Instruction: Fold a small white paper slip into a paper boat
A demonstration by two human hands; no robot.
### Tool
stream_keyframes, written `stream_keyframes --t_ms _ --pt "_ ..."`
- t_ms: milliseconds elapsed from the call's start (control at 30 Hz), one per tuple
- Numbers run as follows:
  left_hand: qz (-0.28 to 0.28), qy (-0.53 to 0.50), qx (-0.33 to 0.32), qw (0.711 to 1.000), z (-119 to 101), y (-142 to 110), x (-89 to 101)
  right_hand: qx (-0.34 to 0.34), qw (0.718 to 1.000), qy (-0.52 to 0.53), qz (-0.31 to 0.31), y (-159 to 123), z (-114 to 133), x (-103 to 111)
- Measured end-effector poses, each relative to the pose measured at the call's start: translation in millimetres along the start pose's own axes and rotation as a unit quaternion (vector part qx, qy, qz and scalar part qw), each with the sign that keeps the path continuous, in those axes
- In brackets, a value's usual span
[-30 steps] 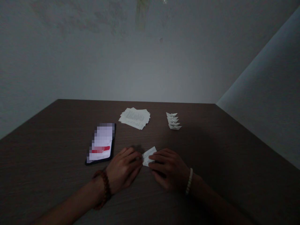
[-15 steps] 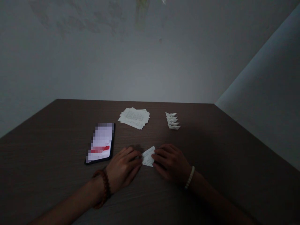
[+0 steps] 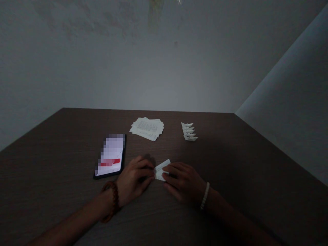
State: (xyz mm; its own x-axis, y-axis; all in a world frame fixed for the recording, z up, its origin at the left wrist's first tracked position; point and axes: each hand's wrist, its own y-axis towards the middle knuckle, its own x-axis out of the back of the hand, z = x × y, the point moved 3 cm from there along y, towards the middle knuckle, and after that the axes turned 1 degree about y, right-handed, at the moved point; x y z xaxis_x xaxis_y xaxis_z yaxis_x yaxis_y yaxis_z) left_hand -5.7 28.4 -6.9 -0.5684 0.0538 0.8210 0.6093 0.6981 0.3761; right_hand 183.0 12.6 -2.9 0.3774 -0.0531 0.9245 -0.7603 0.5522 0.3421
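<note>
A small folded piece of printed white paper [image 3: 160, 173] lies on the dark table between my hands, its far corner pointing up and to the right. My left hand [image 3: 135, 177], with a brown beaded bracelet at the wrist, pinches the paper's left edge. The fingertips of my right hand [image 3: 183, 181] rest on the paper's right part and cover some of it. A pale beaded bracelet circles that wrist. Beyond my right hand, several small folded paper boats [image 3: 190, 138] stand in a row, one behind another.
A loose stack of printed paper sheets [image 3: 147, 128] lies at the back middle of the wooden table [image 3: 64, 143]. To the left of my left hand is a phone [image 3: 111, 155] with its screen lit and blurred. A grey wall [image 3: 153, 75] rises behind the table.
My right hand shifted slightly right along the paper, then came back left over it. My left hand keeps hold of the left edge, with its fingers slightly rearranged.
</note>
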Motion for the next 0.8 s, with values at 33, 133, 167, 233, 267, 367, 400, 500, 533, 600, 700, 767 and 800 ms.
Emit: stream_keyframes --t_ms 33,133,167,233,267,367,400,500,533,600,700,767,800 --pt "-0.001 0.0 0.004 1.0 0.1 0.1 0.4 0.002 1.0 0.004 0.001 0.6 0.7 -0.4" --pt "-0.004 0.003 0.013 1.0 -0.2 0.2 1.1 0.01 1.0 0.013 0.011 1.3 2.1 -1.1" --pt "-0.003 0.004 0.016 1.0 -0.2 0.2 0.9 0.013 1.0 0.012 0.015 1.2 2.3 -1.4" --pt "-0.002 0.006 0.027 1.0 -0.1 0.4 0.5 0.02 0.999 0.008 0.024 0.8 2.5 -2.0" --pt "-0.002 0.007 0.032 0.999 -0.1 0.6 0.4 0.024 0.999 0.003 0.029 0.6 2.6 -2.4" --pt "-0.003 0.007 0.04 0.999 -0.8 1.2 0.4 0.028 0.999 -0.01 0.044 0.4 3.0 -3.1" --pt "-0.002 0.005 0.039 0.999 -1.2 1.7 0.4 0.027 0.998 -0.013 0.049 0.5 3.2 -3.0" --pt "0.006 0.003 0.038 0.999 -2.3 3.5 0.4 0.017 0.998 -0.017 0.062 1.5 4.0 -1.4" --pt "0.008 0.003 0.039 0.999 -2.6 4.1 0.5 0.015 0.997 -0.018 0.067 1.9 4.4 -0.9" --pt "0.008 0.009 0.042 0.999 -3.2 5.1 0.8 0.019 0.997 -0.019 0.077 2.3 5.2 -0.2" --pt "0.008 0.026 0.045 0.999 -4.7 5.5 1.3 0.029 0.996 -0.02 0.079 2.0 5.6 -0.7" --pt "0.01 0.037 0.044 0.998 -5.7 5.6 1.3 0.038 0.997 -0.018 0.065 1.3 5.4 -1.2" --pt "0.01 0.041 0.046 0.998 -6.1 5.6 1.4 0.04 0.997 -0.019 0.057 0.9 5.2 -1.5"
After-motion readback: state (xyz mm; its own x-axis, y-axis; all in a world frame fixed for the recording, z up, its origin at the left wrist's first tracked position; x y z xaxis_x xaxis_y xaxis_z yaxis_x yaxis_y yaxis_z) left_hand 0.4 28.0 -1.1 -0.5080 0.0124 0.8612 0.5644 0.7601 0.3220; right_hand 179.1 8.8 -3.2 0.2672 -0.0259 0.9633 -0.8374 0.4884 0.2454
